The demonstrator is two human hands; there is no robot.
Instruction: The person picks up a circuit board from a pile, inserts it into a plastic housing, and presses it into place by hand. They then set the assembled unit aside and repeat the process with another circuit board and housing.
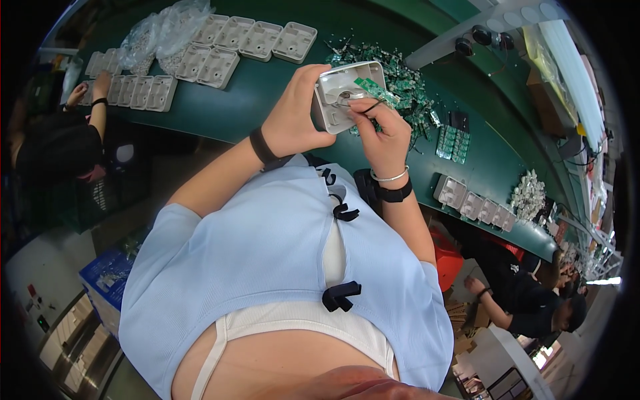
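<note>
My left hand (295, 115) is wrapped round a light grey plastic housing (323, 110), tilted so its open side faces up and right. Inside it shows a round, shiny part. Over the housing's right side lies a narrow green circuit board (375, 88). My right hand (385, 133) reaches into the housing with thumb and fingers pinched together. A thin black wire (372, 107) runs between those fingers; its ends are hidden. Just behind the hands a big heap of green circuit boards (407, 90) lies on the green table (260, 83).
Rows of grey housings (260, 41) and clear bags of small parts (157, 40) stand at left. At right are a flat board panel (453, 143), more housings (475, 203) and a pile of white parts (529, 197). Co-workers sit at both sides. A metal post (440, 47) rises behind the heap.
</note>
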